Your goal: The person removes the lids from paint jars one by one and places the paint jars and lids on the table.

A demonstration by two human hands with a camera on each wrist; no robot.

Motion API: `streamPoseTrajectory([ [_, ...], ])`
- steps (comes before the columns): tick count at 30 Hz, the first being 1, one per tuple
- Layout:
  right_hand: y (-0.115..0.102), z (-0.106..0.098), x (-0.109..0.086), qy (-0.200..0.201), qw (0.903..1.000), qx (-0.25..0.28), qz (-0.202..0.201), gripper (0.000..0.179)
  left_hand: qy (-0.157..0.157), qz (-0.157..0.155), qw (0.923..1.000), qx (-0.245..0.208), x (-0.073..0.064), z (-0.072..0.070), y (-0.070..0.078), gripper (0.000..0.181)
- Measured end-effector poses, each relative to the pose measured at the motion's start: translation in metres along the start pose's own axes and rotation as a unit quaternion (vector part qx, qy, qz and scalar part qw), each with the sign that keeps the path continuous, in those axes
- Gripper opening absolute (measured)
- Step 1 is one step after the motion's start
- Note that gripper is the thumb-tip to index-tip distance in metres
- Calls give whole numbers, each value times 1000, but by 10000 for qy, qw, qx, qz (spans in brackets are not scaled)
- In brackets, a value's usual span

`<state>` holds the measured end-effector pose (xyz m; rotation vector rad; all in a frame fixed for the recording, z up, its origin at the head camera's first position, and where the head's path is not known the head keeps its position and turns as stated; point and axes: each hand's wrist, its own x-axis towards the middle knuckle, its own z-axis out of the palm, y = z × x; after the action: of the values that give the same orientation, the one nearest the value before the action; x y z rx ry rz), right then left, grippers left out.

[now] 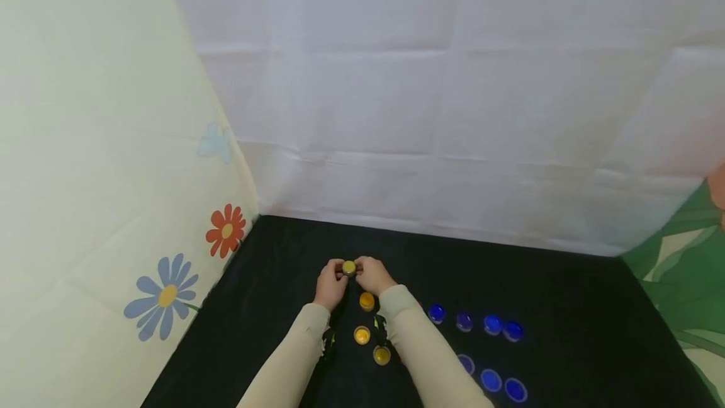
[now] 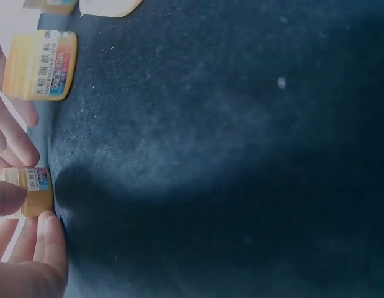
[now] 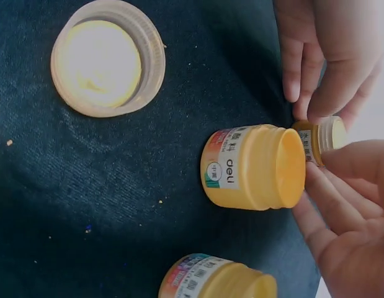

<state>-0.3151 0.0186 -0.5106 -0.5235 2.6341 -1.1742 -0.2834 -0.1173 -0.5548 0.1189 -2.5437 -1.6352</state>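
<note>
Both hands meet at a small yellow paint jar [image 1: 348, 267] towards the back of the black table. From one side my left hand [image 1: 330, 285] pinches it between thumb and fingers. My right hand [image 1: 374, 274] holds the opposite side, its fingertips against the jar [image 3: 308, 141] in the right wrist view. The jar has a pale ridged band near its top and a printed label. Just in front of the hands stands an uncapped orange-yellow paint jar [image 1: 367, 301], labelled "deli" in the right wrist view. Another yellow jar [image 3: 216, 276] shows at that view's bottom edge.
Nearer me lie a round lid [image 1: 362, 335] with bright yellow inside and a darker yellow round piece [image 1: 382, 355]. Several blue paint jars [image 1: 493, 324] stand in a row at the right, with blue round lids [image 1: 491, 380] before them. A white cloth [image 1: 362, 112] hangs behind the table.
</note>
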Motion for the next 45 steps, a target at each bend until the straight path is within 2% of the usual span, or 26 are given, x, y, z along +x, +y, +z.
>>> streamPoseTrajectory([
  [5, 4, -3, -4, 258, 9996, 112, 43, 22, 198, 81, 9998, 8, -3, 5, 1, 25],
  [10, 4, -8, -12, 572, 9981, 210, -50, 21, 221, 194, 9995, -82, -7, 8, 4, 25],
  [17, 4, -13, -21, 1207, 9912, 435, -314, 17, 215, 704, 9969, -261, -8, 3, 14, 26],
  [24, 2, -12, -38, 1671, 9815, 630, -686, 16, 126, 799, 9964, -271, -19, -3, 19, 25],
  [30, -5, -14, -61, 1851, 9763, 841, -745, 18, 78, 889, 9949, -478, -40, -7, 30, 26],
  [33, -8, -15, -76, 1922, 9748, 1002, -529, 18, -91, 1031, 9935, -475, -53, -9, 35, 26],
  [38, -6, -13, -104, 2014, 9724, 1146, -285, 18, -355, 1282, 9910, -178, -75, -8, 40, 25],
  [45, 3, -11, -153, 2132, 9621, 1660, 365, 20, -961, 1349, 9862, -47, -107, 8, 43, 27],
])
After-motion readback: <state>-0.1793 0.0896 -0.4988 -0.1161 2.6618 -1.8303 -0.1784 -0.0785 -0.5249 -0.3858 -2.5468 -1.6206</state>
